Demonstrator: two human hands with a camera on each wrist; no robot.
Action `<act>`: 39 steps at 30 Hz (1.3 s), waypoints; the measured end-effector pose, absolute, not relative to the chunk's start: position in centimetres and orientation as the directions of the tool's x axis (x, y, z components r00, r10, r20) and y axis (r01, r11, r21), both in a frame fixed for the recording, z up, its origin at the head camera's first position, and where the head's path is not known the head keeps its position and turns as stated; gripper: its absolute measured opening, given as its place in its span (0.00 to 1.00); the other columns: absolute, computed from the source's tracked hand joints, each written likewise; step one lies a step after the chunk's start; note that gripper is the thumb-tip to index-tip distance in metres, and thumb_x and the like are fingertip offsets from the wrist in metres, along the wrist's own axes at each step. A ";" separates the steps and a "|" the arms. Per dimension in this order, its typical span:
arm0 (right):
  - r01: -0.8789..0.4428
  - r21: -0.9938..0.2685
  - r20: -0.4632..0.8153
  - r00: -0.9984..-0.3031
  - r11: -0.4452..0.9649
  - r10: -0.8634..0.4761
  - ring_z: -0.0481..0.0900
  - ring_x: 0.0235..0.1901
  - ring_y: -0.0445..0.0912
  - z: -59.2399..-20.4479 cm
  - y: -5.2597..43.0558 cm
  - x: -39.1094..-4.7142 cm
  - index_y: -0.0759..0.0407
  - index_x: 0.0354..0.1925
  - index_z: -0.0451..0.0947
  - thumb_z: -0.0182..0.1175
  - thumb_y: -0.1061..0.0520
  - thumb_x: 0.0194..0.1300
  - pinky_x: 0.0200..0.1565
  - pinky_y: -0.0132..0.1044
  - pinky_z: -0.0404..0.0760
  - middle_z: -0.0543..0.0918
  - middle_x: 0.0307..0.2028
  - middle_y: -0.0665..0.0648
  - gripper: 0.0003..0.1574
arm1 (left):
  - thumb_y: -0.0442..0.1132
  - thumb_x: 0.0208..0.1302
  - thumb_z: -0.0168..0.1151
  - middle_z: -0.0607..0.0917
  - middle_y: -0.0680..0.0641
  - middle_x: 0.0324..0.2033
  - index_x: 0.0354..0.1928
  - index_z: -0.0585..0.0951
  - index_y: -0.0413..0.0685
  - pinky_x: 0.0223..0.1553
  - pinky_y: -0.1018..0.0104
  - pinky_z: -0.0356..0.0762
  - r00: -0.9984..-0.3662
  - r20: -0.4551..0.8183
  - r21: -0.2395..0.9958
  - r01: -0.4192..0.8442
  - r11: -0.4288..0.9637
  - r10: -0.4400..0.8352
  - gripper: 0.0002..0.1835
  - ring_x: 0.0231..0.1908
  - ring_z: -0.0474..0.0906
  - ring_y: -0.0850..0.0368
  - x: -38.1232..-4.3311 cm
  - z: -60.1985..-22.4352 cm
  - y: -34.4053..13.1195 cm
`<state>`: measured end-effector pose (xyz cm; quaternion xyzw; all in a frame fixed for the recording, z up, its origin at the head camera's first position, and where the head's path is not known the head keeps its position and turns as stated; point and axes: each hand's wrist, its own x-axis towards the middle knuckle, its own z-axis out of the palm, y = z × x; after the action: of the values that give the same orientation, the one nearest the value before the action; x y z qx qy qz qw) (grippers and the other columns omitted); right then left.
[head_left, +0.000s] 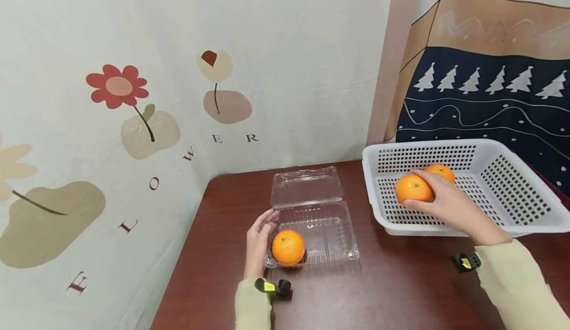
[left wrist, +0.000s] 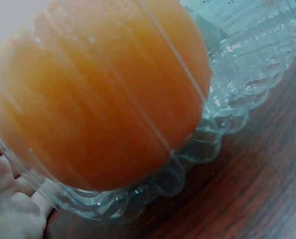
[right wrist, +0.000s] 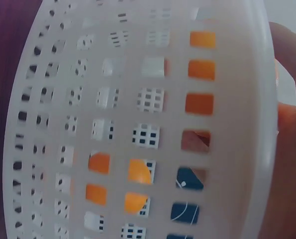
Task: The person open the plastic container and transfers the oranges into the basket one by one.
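Note:
In the head view, my right hand [head_left: 450, 204] grips an orange [head_left: 413, 188] over the near left part of the white basket [head_left: 525, 229]. A second orange [head_left: 441, 172] lies behind it in the basket. My left hand [head_left: 258, 243] holds the left side of a clear plastic clamshell box [head_left: 327, 231], its fingers bent at the back left corner. The box's lid [head_left: 307, 186] is folded back. One orange [head_left: 288, 247] sits in the box's front left corner. It fills much of the left wrist view, seen through the clear wall, with fingers [left wrist: 16, 204] outside that wall.
Both containers stand on a dark red-brown table [head_left: 392, 280], the basket to the right of the box. Behind the table hangs a pale cloth [head_left: 303, 72] with printed flowers, and a dark tree-patterned cloth [head_left: 485, 107] hangs behind the basket. Its perforated wall covers most of the right wrist view.

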<state>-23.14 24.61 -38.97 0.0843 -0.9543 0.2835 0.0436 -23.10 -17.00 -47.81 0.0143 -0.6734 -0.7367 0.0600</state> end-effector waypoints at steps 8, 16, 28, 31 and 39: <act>-0.145 -0.535 0.096 -0.989 0.833 -0.111 0.62 0.49 0.62 -39.1 25.6 -23.2 0.57 0.63 0.54 0.59 0.30 0.46 0.44 0.63 0.65 0.60 0.58 0.67 0.55 | 0.29 0.62 0.46 0.75 0.40 0.52 0.57 0.69 0.40 0.56 0.60 0.64 -0.994 0.047 0.995 0.056 -0.087 -0.104 0.20 0.55 0.69 0.49 -23.2 -47.7 -16.9; -0.108 -0.537 0.040 -0.994 0.836 -0.102 0.69 0.41 0.59 -39.5 26.8 -23.2 0.59 0.62 0.54 0.58 0.29 0.46 0.36 0.51 0.72 0.66 0.52 0.67 0.56 | 0.31 0.63 0.46 0.77 0.43 0.51 0.57 0.70 0.42 0.55 0.64 0.65 -0.993 0.030 0.997 0.038 -0.069 -0.114 0.19 0.54 0.70 0.52 -23.0 -47.8 -16.9; -0.073 -0.522 -0.030 -0.994 0.850 -0.104 0.69 0.40 0.60 -39.9 28.1 -23.2 0.65 0.64 0.49 0.56 0.28 0.47 0.36 0.50 0.70 0.67 0.50 0.70 0.61 | 0.28 0.62 0.45 0.76 0.39 0.51 0.57 0.69 0.39 0.57 0.56 0.62 -0.993 0.051 0.992 0.062 -0.107 -0.105 0.20 0.55 0.69 0.48 -23.1 -47.7 -17.0; -0.081 -0.509 -0.029 -0.993 0.857 -0.111 0.69 0.40 0.59 -40.0 28.4 -23.2 0.66 0.63 0.49 0.55 0.28 0.47 0.36 0.50 0.71 0.68 0.48 0.70 0.60 | 0.28 0.62 0.45 0.76 0.39 0.51 0.57 0.69 0.39 0.57 0.56 0.62 -0.993 0.050 0.992 0.061 -0.109 -0.105 0.20 0.55 0.69 0.48 -23.1 -47.7 -17.0; -0.085 -0.499 -0.059 -0.990 0.862 -0.132 0.70 0.39 0.57 -40.0 29.0 -23.2 0.66 0.61 0.51 0.54 0.30 0.51 0.35 0.49 0.71 0.71 0.46 0.68 0.55 | 0.29 0.63 0.46 0.78 0.43 0.50 0.55 0.71 0.44 0.55 0.59 0.65 -0.991 0.059 0.991 0.072 -0.110 -0.117 0.19 0.53 0.71 0.51 -23.7 -49.0 -17.3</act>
<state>-23.22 29.00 -39.99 0.0563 -0.9639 0.2564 -0.0455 -23.74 -17.26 -49.04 0.0171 -0.6639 -0.7449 0.0634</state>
